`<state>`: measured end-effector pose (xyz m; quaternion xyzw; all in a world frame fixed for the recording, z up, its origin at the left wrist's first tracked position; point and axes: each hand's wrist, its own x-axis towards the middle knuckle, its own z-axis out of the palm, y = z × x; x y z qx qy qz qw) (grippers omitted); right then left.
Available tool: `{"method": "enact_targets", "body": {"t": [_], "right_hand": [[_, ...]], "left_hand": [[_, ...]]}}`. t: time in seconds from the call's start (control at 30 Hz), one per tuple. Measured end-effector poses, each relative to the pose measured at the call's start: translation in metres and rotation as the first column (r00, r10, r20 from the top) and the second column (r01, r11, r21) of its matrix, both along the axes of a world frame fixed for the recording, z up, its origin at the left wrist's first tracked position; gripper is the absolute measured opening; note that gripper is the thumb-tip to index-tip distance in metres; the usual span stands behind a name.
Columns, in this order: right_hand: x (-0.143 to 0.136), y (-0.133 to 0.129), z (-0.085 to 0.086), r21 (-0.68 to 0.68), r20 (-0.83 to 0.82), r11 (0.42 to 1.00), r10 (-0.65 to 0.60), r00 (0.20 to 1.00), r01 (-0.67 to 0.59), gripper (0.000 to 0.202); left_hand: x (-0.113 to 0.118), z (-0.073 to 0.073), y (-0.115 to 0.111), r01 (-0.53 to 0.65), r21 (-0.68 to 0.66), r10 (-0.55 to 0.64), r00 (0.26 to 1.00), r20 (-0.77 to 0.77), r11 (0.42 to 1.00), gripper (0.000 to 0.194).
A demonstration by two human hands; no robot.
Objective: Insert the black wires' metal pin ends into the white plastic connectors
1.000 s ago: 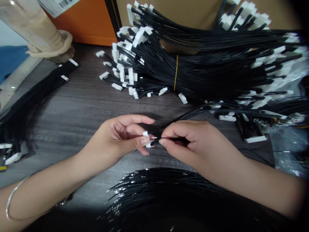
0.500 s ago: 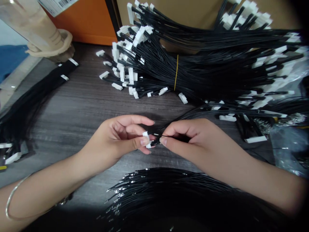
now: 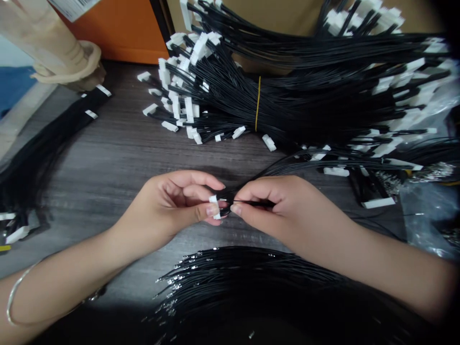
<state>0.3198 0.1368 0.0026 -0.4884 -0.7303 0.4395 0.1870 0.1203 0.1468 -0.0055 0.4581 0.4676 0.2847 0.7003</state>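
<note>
Between the thumb and fingers of my left hand is a white plastic connector housing, with black wires on its right side. My right hand pinches thin black wire close to the connector, its thumb and forefinger pressed together. A small bright metal tip shows between the hands, near the connector. More black wires run from behind my right hand up to the right. Below both hands lies a thick bundle of loose black wires with shiny crimped metal ends toward the left.
A large pile of black cables with white connectors, tied by a yellow band, lies behind my hands. Another cable bundle lies at left, near a cup. An orange box stands behind. Clear plastic bags are at right.
The whole view has shifted slightly, so things sit a little further left and higher. Both hands keep their grips, and the wire tip appears a little nearer the connector.
</note>
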Motion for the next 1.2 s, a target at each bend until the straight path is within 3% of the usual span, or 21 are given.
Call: {"method": "enact_targets", "body": {"t": [0.17, 0.5, 0.97, 1.07, 1.2], "right_hand": [[-0.003, 0.001, -0.002, 0.068, 0.041, 0.997, 0.022, 0.999, -0.025, 0.016], [-0.008, 0.0, -0.003, 0.064, 0.12, 0.998, 0.014, 0.993, -0.022, 0.019], [-0.01, 0.0, -0.005, 0.036, 0.031, 0.998, 0.047, 0.998, -0.049, 0.02], [-0.003, 0.003, 0.002, 0.118, 0.056, 0.991, 0.05, 0.997, -0.056, 0.02], [0.009, 0.003, 0.017, 0.362, 0.06, 0.932, -0.015, 0.998, -0.007, 0.021]], "left_hand": [[0.003, 0.001, -0.002, -0.025, -0.019, 0.025, 1.0, -0.015, 1.0, 0.024], [0.004, -0.001, -0.003, -0.061, -0.053, 0.064, 0.996, 0.055, 0.997, 0.024], [0.004, 0.0, -0.002, -0.049, -0.08, 0.052, 0.998, 0.029, 0.996, 0.022], [0.003, -0.001, 0.0, -0.059, -0.094, 0.066, 0.995, 0.069, 0.994, 0.021], [-0.001, -0.003, 0.002, -0.078, -0.113, 0.092, 0.988, 0.123, 0.99, 0.021]]}}
